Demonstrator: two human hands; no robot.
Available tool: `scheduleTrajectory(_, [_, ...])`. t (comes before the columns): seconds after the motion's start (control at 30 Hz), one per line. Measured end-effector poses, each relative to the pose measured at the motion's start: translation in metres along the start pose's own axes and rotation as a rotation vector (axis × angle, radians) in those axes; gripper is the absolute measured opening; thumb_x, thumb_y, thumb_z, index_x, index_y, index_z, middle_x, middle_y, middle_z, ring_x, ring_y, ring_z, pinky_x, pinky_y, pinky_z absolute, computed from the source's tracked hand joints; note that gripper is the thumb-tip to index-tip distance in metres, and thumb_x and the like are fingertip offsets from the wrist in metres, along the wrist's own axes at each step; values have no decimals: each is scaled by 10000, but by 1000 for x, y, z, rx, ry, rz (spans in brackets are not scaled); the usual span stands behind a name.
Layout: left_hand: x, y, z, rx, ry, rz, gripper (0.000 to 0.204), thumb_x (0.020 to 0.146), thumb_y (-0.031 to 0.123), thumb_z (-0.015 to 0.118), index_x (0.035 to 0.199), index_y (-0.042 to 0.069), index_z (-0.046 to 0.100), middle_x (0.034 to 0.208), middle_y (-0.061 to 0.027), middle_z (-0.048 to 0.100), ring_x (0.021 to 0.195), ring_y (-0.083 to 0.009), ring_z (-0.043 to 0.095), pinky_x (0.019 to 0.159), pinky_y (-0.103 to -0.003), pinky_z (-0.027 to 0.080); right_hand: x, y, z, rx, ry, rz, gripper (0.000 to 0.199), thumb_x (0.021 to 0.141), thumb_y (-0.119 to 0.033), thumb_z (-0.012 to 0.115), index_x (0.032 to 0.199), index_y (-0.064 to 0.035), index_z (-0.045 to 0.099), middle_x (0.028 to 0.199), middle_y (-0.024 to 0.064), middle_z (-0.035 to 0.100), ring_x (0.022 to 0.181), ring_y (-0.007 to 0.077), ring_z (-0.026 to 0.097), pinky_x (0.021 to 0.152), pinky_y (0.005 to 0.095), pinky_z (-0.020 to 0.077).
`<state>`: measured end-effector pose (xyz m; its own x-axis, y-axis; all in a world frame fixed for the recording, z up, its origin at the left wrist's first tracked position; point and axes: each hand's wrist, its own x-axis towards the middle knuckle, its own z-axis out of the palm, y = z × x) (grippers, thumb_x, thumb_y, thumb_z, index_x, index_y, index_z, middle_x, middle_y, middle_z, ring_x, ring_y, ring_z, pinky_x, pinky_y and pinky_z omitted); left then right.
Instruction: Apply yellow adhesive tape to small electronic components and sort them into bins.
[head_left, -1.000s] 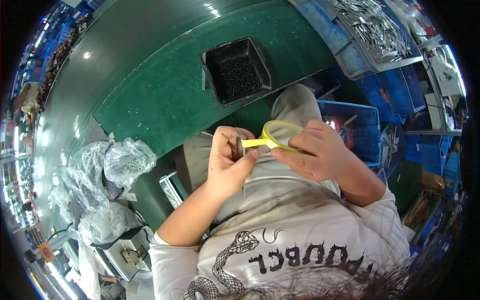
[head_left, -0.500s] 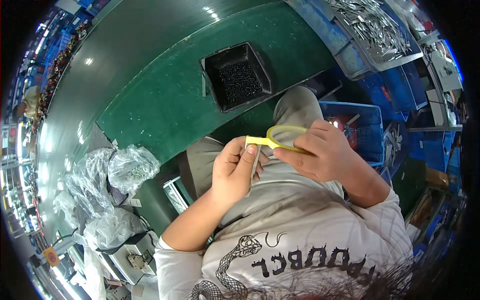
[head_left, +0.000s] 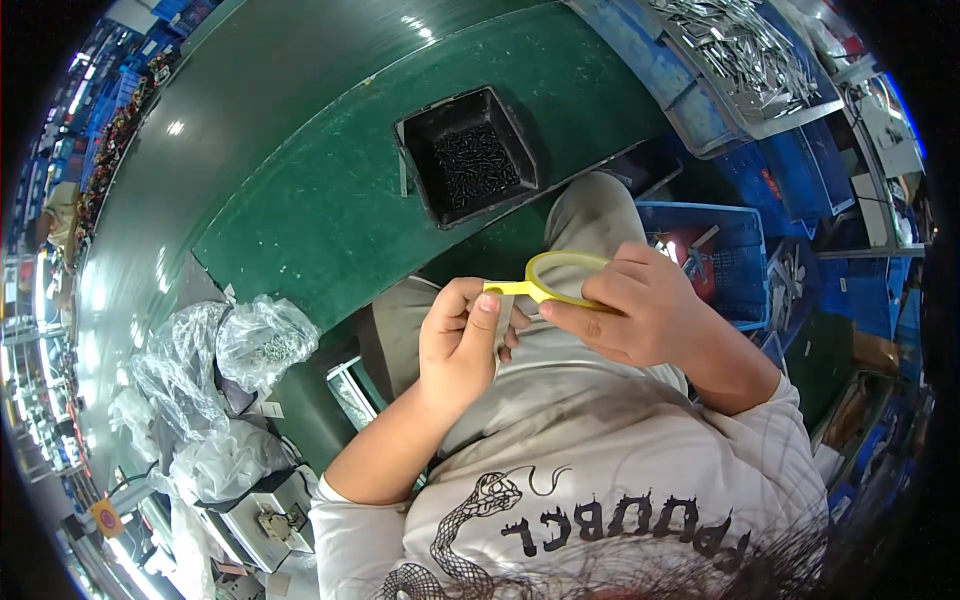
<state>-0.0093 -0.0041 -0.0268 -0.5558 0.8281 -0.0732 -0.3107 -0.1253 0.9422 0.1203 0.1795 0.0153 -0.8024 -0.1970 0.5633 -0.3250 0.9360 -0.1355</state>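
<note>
Moderately bright overall, white glare on the shiny grey-green band (head_left: 250, 110), bowed fisheye edges, black corners

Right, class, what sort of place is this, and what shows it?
Probably a factory or workshop: a black bin of small dark parts stands on a green table, metal pieces lie heaped at upper right, and the right hand holds a roll of yellow tape.

Mid-frame, the left hand (head_left: 455, 350) holds its thumb (head_left: 481, 325) upward against the yellow tape (head_left: 516, 288), not rightward as a second earlier.
</note>
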Motion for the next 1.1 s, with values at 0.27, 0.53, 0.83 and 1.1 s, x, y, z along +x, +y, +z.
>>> scheduleTrajectory(0.27, [0,3,-2,-161,-9,-122,138,1027,174,477,1034,37,473,805,-94,637,588,-96,554,512,-231,468,-2,1,1,48,8,22,419,673,-129,746,1089,-159,711,729,-42,422,563,121,394,552,294,310])
scheduleTrajectory(0.53, [3,9,11,145,74,-67,335,832,-71,691,1025,44,442,794,-26,585,593,-43,544,460,-196,427,-5,-1,2,31,-13,4,441,666,-138,748,1104,-136,704,729,-36,424,567,128,397,554,299,311])
scheduleTrajectory(0.83, [3,-4,2,376,27,76,295,931,7,596,1213,-61,545,808,-15,587,649,-55,544,569,-199,440,-3,-3,3,38,-19,17,475,669,-139,732,1142,-150,690,727,-38,413,574,129,397,552,300,311])
scheduleTrajectory(1.1, [4,-2,-3,224,-252,-61,342,1047,127,392,1330,-57,447,936,-86,615,668,-103,575,634,-243,501,-2,-2,0,-8,-65,34,467,689,-160,727,1154,-176,688,711,-40,388,556,128,376,545,300,304])
